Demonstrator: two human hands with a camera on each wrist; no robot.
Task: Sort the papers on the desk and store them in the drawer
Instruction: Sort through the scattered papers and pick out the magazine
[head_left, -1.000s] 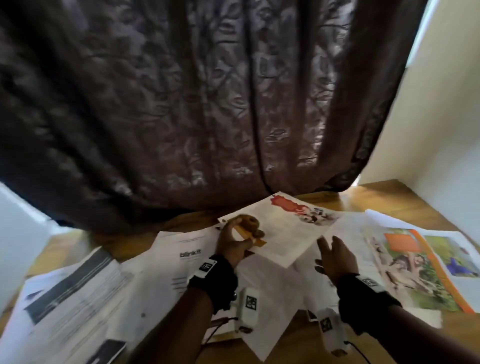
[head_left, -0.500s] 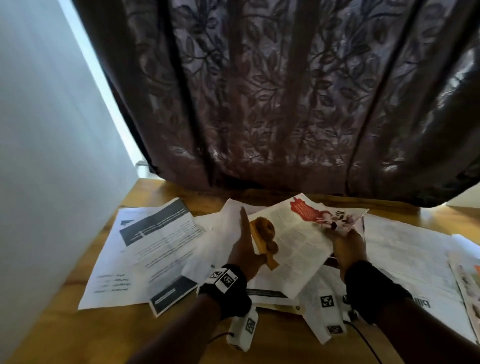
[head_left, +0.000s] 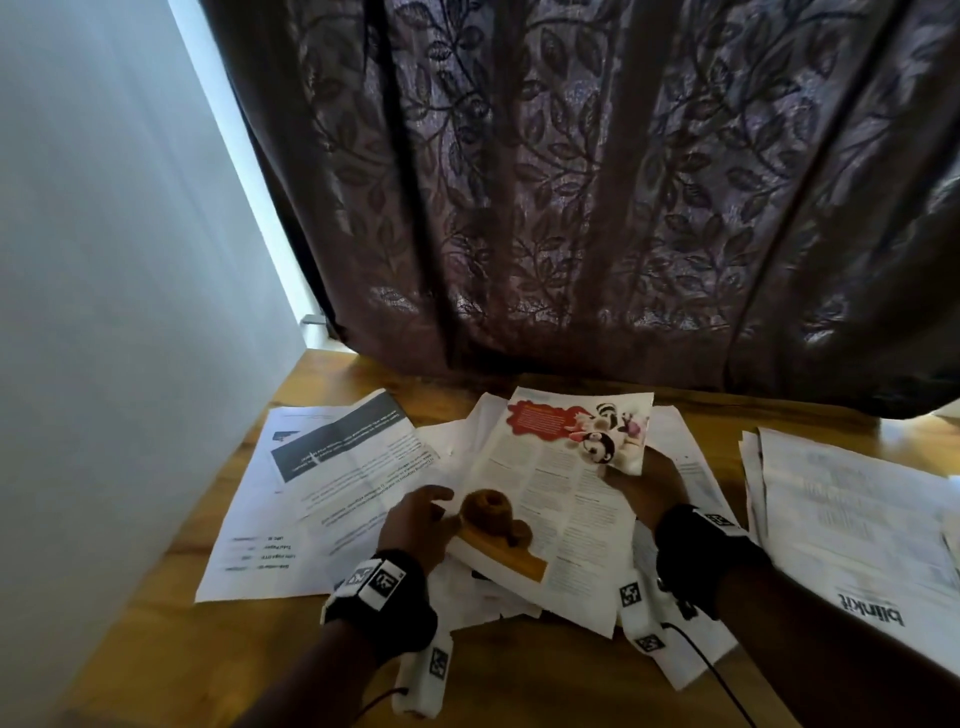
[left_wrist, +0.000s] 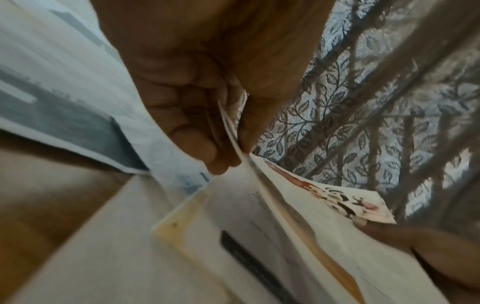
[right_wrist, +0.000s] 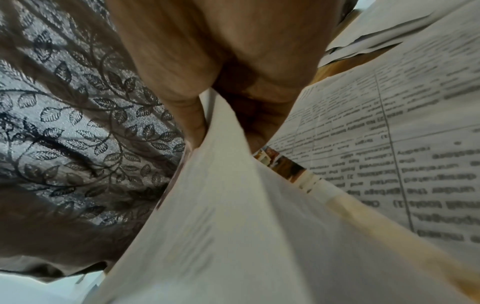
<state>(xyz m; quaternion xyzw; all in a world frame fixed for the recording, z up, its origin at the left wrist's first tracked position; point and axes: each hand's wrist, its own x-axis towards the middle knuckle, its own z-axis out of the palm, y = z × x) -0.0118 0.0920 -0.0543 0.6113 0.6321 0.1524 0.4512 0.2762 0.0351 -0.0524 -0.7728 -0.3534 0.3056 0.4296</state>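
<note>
To my far left a plain white wall (head_left: 119, 291) runs down to the edge of the wooden desk (head_left: 171, 654), with a thin strip of daylight between it and the dark curtain (head_left: 597, 197), whose leaf-and-vine pattern hangs down to the back of the desktop. Nearest the wall lies a white sheet with a dark grey banner (head_left: 332, 457), flat on the wood and partly overlapping other printed sheets.

My left hand (head_left: 415, 525) comes next: thumb on top and fingers underneath, pinching the left edge of the illustrated page (head_left: 550, 499), the one with a red patch and cartoon figures at its far end and a brown picture near my thumb. The page sits raised above a loose heap of white papers (head_left: 488, 592) in the middle of the desk. My right hand (head_left: 649, 488) grips its right edge the same way, thumb over and fingers curled beneath, as the wrist view shows.

Further right, past a bare strip of wood, a separate stack of printed sheets (head_left: 841, 519) lies flat, its top page reading "blinkit" near my forearm. I cannot see the drawer.
</note>
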